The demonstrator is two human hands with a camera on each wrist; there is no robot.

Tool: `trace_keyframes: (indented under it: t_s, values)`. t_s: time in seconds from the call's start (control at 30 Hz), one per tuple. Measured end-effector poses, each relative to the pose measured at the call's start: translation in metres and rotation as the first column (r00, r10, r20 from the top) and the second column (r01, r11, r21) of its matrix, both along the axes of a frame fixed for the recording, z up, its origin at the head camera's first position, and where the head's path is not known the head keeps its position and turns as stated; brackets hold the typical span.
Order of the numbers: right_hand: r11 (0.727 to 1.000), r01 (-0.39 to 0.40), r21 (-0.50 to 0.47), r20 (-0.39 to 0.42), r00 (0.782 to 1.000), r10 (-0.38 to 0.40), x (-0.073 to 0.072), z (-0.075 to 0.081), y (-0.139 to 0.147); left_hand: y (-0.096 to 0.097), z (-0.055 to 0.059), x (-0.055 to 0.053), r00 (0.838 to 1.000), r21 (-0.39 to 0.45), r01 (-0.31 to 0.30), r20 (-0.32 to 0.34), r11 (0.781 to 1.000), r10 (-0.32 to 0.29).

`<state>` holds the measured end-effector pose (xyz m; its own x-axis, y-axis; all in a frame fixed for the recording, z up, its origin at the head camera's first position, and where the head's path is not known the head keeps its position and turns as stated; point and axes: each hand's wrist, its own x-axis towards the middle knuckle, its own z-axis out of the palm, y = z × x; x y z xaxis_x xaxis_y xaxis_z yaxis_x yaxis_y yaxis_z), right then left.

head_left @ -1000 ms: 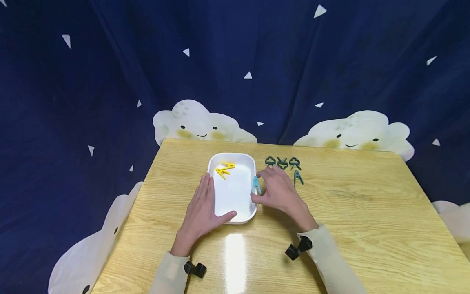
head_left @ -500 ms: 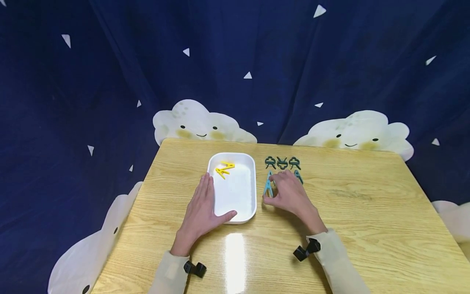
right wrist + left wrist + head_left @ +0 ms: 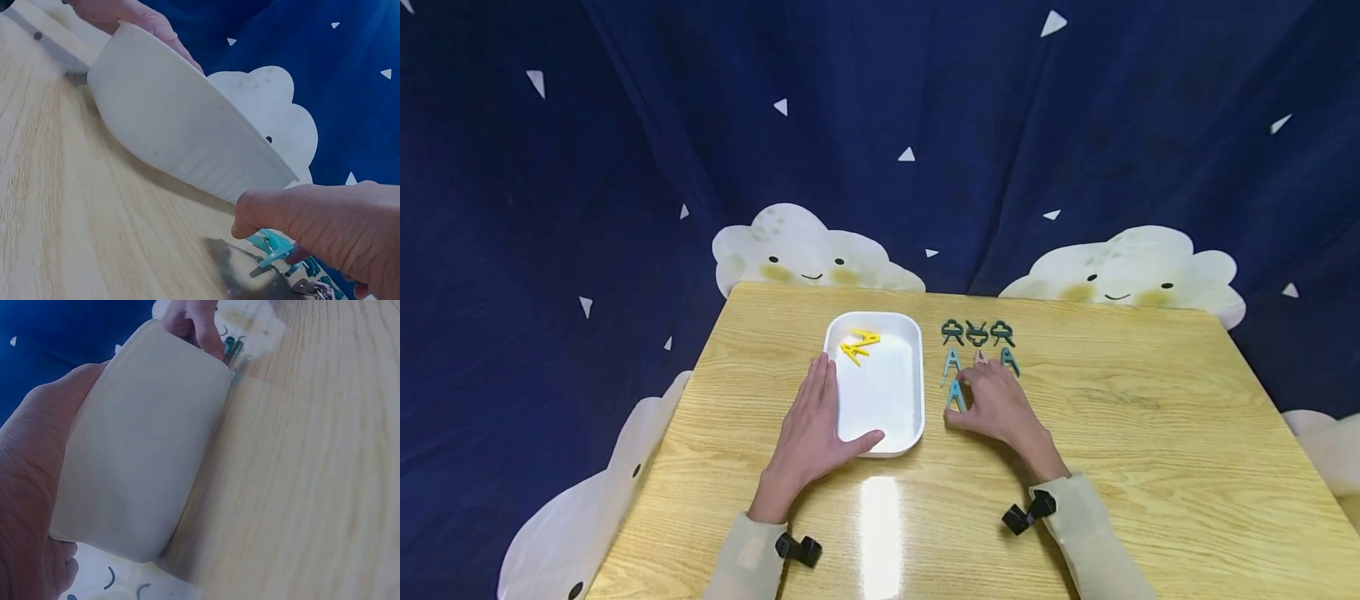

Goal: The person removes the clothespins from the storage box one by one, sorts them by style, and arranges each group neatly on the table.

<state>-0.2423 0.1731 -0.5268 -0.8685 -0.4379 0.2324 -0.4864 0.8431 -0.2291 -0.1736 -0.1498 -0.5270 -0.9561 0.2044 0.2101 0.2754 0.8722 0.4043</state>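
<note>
My right hand (image 3: 996,404) pinches a light blue clothespin (image 3: 955,396) low over the table, right of the white tray (image 3: 919,375). In the right wrist view this clothespin (image 3: 274,247) shows between thumb and finger. Just behind it lies a second light blue clothespin (image 3: 952,360). A pink clothespin (image 3: 980,357) is partly covered by my fingers, with a dark green clothespin (image 3: 1009,360) to its right. My left hand (image 3: 814,425) rests against the tray's left side, fingers straight, thumb across the near rim. Inside the tray are two yellow clothespins (image 3: 854,350).
Behind the clothespins stands a row of three dark green clips (image 3: 977,335). The wooden table (image 3: 1150,433) reaches far to the right. A dark blue curtain (image 3: 850,167) with white clouds hangs at the table's back edge.
My right hand has carried the light blue clothespin from the tray's right rim rightward to the table, in front of the other blue one. The left hand and tray stay still.
</note>
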Motion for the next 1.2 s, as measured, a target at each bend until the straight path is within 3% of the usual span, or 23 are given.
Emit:
trace_keyframes:
  t_s: [0.77, 1.2]
  values:
    - [0.999, 0.004, 0.046, 0.060, 0.998, -0.007, 0.0014, -0.0062, -0.0002, -0.0006, -0.0009, -0.0002, 1.000, 0.007, -0.001, -0.009, 1.000, 0.001]
    - [0.999, 0.004, 0.040, 0.033, 0.999, -0.005, 0.0028, -0.0029, -0.0012, -0.0009, -0.0016, -0.0004, 1.000, 0.006, -0.007, -0.010, 1.000, 0.007]
